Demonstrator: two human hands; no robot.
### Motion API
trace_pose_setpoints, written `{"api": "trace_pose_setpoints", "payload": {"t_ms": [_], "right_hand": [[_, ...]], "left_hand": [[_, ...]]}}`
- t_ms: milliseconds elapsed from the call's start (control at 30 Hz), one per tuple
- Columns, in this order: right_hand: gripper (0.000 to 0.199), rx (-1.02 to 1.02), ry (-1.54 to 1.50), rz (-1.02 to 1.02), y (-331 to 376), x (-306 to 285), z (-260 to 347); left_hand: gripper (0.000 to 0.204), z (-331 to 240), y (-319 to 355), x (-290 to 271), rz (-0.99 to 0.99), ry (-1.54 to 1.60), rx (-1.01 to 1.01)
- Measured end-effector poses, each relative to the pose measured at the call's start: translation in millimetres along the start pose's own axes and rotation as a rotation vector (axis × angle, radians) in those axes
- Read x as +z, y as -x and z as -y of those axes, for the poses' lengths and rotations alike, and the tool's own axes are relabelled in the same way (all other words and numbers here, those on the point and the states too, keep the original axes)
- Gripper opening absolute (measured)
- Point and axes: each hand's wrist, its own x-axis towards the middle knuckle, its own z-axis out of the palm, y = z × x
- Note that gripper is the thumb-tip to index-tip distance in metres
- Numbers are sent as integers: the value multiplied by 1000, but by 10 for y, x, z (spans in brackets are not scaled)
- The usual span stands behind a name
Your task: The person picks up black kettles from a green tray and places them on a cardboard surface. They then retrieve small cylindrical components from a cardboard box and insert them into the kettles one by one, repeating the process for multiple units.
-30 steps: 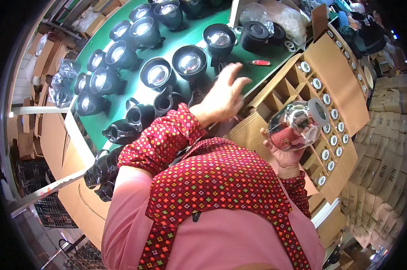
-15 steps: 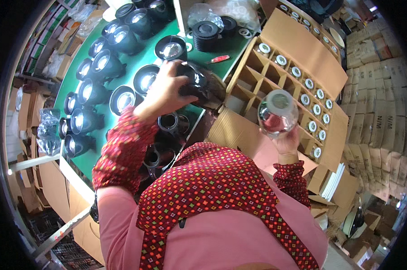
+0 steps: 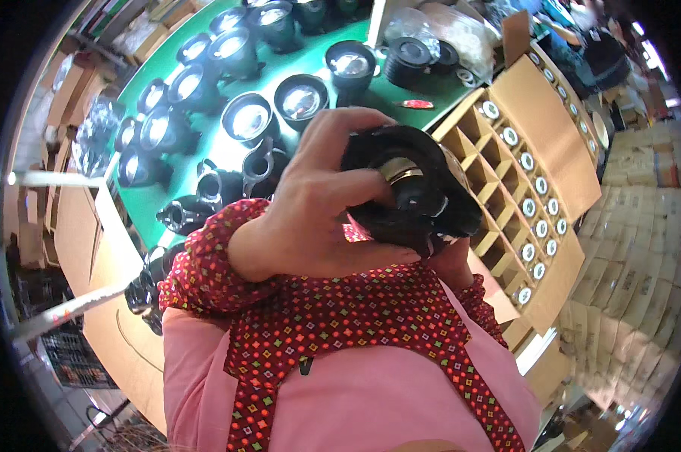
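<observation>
My left hand (image 3: 314,200) grips a black jug shell (image 3: 438,207) in front of my chest, fingers wrapped over its side. The shell is tilted, with a round opening facing me and a shiny metallic ring showing inside. Behind its lower right side is my right hand (image 3: 453,260), close against it. That hand's fingers are hidden by the shell, and the silver glass liner it held earlier cannot be clearly made out. Closest on the green table (image 3: 333,60) are black jug shells, among them one with a bright inside (image 3: 301,102) and one lying with its ring-shaped opening toward me (image 3: 261,166).
A divided cardboard carton (image 3: 499,192) with silver liners (image 3: 540,184) in many cells stands at the right. Many more black shells (image 3: 167,128) cover the table's left. Stacked black lids (image 3: 410,60) and a red item (image 3: 413,104) lie farther back. Brown cartons (image 3: 619,248) are piled at far right.
My left hand has brought the black shell rightward and nearer my chest. My right hand has moved in behind it, and the silver liner has gone out of clear sight. The view has shifted.
</observation>
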Motion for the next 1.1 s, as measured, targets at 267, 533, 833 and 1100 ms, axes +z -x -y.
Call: {"api": "trace_pose_setpoints", "payload": {"t_ms": [267, 533, 833, 1100], "right_hand": [[64, 10, -175, 74, -122, 169, 118], [61, -2, -259, 119, -384, 228, 254], [58, -142, -267, 76, -789, 350, 584], [57, -765, -155, 220, -979, 700, 1672]], "left_hand": [[93, -69, 387, 111, -198, -78, -154], [107, -156, 570, -11, -275, -173, -238], [105, -45, 650, -109, -379, -133, -125], [68, 368, 1129, -188, -804, 1092, -171]]}}
